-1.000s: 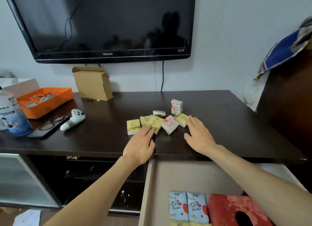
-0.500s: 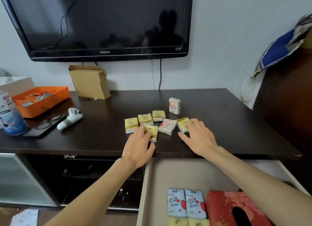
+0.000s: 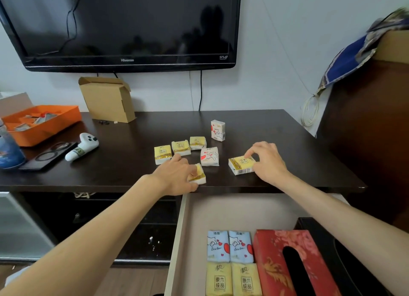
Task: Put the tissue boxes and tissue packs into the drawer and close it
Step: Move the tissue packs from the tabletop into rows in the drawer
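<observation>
Over the bench: two bare hands work a scatter of tissue packs on the dark bench (image 3: 287, 127), above an open drawer (image 3: 232, 211).
Left hand: left hand (image 3: 177, 177) has its fingers closed round a yellow pack (image 3: 199, 176) at the bench's front edge.
Right hand: right hand (image 3: 269, 160) pinches a second yellow pack (image 3: 240, 165) by its far end, thumb side hidden.
Left on bench: three yellow packs (image 3: 181, 147), a white flat pack (image 3: 209, 156) and an upright pack (image 3: 218, 130) stand apart from both hands.
Already stowed: two blue packs (image 3: 230, 246), two yellow ones and a red box (image 3: 285, 260) fill the drawer's near end.
Risks: the edge pack could slip past the drawer's left wall to the floor; a one-end pinch may let the soft pack sag and drop; a sweeping wrist could topple the upright pack.
</observation>
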The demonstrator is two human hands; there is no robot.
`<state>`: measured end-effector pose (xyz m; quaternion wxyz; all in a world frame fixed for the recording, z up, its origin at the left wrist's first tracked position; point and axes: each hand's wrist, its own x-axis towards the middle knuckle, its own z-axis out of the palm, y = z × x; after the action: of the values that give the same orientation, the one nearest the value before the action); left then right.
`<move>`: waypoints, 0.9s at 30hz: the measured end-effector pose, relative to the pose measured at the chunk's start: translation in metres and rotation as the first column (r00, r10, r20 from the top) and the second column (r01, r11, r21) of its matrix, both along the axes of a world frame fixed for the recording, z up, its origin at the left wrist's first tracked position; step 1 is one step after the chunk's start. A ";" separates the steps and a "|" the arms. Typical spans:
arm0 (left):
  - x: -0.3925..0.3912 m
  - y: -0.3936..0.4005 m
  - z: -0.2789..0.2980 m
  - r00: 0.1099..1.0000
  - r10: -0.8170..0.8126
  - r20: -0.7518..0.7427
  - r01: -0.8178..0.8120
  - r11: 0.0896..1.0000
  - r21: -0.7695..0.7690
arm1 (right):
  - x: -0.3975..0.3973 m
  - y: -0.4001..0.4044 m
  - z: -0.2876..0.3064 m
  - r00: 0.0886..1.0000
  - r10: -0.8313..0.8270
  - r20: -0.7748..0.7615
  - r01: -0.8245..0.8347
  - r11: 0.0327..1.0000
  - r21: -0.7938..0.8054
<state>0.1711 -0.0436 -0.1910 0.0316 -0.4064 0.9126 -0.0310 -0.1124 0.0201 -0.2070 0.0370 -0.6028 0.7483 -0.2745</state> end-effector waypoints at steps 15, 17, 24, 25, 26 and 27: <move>-0.003 0.013 -0.014 0.952 0.151 -0.265 -0.132 0.988 0.086 | 0.032 0.032 -0.001 0.992 0.033 0.120 -0.046 0.993 0.107; 0.001 0.026 -0.013 0.935 0.116 -0.336 -0.099 0.993 0.070 | 0.032 0.057 -0.003 0.964 0.143 0.225 -0.163 0.984 0.074; 0.009 0.100 -0.049 0.930 -0.055 -0.364 0.157 0.954 0.257 | 0.041 0.130 -0.030 0.884 0.375 0.279 -0.449 0.847 0.284; 0.006 0.105 -0.059 0.938 -0.072 -0.340 0.163 0.955 0.248 | 0.043 0.133 -0.034 0.890 0.374 0.261 -0.444 0.838 0.316; 0.005 0.108 -0.068 0.945 -0.081 -0.316 0.161 0.958 0.237 | 0.046 0.134 -0.038 0.893 0.371 0.254 -0.442 0.831 0.337; 0.004 0.109 -0.075 0.951 -0.088 -0.295 0.159 0.961 0.226 | 0.050 0.135 -0.040 0.896 0.373 0.242 -0.439 0.826 0.354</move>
<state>0.1747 0.0656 -0.2664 -0.0508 -0.3414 0.9282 0.1391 -0.0628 0.1550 -0.2474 0.2776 -0.7036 0.6367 -0.1497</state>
